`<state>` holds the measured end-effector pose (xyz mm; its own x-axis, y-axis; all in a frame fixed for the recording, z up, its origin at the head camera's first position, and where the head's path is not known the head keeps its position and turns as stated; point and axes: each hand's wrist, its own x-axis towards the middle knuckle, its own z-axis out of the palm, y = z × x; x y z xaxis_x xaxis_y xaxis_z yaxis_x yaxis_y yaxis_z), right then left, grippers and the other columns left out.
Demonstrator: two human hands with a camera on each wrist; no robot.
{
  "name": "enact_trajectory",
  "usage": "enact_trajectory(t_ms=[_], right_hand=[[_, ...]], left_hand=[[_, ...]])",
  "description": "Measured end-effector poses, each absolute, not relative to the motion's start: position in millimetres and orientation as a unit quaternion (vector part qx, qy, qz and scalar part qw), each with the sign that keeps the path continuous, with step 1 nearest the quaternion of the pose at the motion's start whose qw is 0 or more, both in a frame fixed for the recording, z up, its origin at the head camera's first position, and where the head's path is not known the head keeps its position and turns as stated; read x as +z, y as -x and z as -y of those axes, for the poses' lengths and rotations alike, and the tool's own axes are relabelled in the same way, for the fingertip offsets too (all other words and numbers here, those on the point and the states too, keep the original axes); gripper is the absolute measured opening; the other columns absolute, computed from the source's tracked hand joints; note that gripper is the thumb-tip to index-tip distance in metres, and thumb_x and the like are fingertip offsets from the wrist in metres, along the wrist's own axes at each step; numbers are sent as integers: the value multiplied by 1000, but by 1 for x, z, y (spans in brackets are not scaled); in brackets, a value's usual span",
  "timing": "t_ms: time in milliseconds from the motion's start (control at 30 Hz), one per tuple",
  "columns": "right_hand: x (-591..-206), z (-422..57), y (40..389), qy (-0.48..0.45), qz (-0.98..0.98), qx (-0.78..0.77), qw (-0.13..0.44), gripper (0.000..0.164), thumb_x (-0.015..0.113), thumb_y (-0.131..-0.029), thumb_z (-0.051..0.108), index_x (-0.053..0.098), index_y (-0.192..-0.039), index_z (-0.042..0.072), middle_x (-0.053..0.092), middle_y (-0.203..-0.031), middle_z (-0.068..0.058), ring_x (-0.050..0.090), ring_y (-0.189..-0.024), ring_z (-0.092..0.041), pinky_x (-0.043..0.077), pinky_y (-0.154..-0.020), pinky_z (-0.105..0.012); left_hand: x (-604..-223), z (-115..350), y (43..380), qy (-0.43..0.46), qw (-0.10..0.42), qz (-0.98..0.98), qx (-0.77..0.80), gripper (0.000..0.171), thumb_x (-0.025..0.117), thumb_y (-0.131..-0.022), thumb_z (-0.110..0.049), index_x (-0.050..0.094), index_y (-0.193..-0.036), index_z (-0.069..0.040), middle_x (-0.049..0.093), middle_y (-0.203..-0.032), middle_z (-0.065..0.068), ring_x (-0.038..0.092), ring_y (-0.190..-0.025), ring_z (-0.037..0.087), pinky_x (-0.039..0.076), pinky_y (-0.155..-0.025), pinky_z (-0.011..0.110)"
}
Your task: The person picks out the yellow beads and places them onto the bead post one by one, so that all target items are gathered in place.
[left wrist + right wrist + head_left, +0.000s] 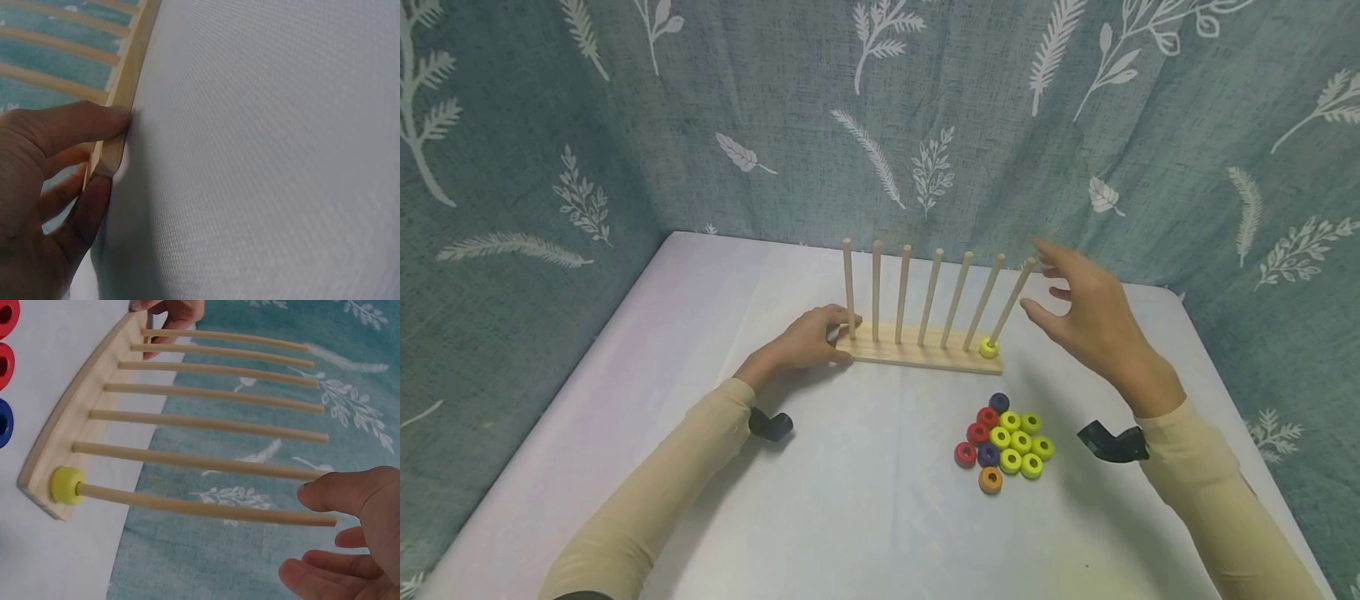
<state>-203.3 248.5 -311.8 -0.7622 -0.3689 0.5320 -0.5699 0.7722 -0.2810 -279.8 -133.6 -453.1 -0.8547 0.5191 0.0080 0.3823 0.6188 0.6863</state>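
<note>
A wooden peg rack (917,357) with a flat base and a row of upright pegs stands on the table. My left hand (808,337) grips the left end of its base, thumb on the front edge and fingers behind, as the left wrist view (62,156) shows. A yellow bead (66,485) sits at the foot of the rightmost peg (206,508); the other pegs are bare. Beside the top of that peg is my right hand (1093,321), fingers spread and loosely bent, holding nothing. In the right wrist view the thumb (337,490) overlaps the space near the peg's tip.
In front of the rack's right end lies a cluster of beads: several yellow ones (1020,442), red ones (977,433), two dark blue ones (988,455) and an orange one (991,480). A leaf-patterned curtain (820,167) hangs behind and beside the white table (820,517).
</note>
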Motion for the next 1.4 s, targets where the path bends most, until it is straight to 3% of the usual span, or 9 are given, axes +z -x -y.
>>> enact_trajectory(t_ms=[267, 433, 767, 1400], right_hand=[[-320, -259, 177, -210, 933, 214, 197, 80, 82, -80, 3, 40, -146, -9, 59, -125, -31, 67, -102, -43, 59, -77, -50], [-332, -268, 161, -188, 942, 211, 181, 73, 83, -80, 6, 46, -140, -12, 62, -118, -32, 69, -91, -44, 59, -72, -52], [-355, -279, 142, -185, 941, 221, 176, 62, 85, -76, 3, 57, -130, -11, 62, -119, -29, 70, -93, -41, 59, -68, -49], [-399, -285, 110, -137, 951, 254, 113, 47, 83, -80, 4, 63, -121, -6, 63, -117, -25, 69, -96, -40, 60, -70, -45]], left_hand=[[-457, 136, 282, -252, 96, -892, 363, 63, 88, -76, -12, 63, -134, -9, 57, -136, 11, 47, -132, 33, 33, -113, 51], [-456, 135, 283, -256, 97, -893, 357, 64, 87, -77, -13, 62, -136, -8, 57, -137, 12, 46, -133, 34, 32, -114, 52], [-455, 133, 282, -260, 98, -892, 356, 64, 86, -77, -12, 62, -136, -7, 57, -137, 13, 47, -132, 35, 33, -113, 52], [-453, 131, 283, -248, 107, -899, 345, 61, 86, -78, -12, 62, -135, -8, 55, -141, 9, 44, -136, 32, 30, -115, 51]])
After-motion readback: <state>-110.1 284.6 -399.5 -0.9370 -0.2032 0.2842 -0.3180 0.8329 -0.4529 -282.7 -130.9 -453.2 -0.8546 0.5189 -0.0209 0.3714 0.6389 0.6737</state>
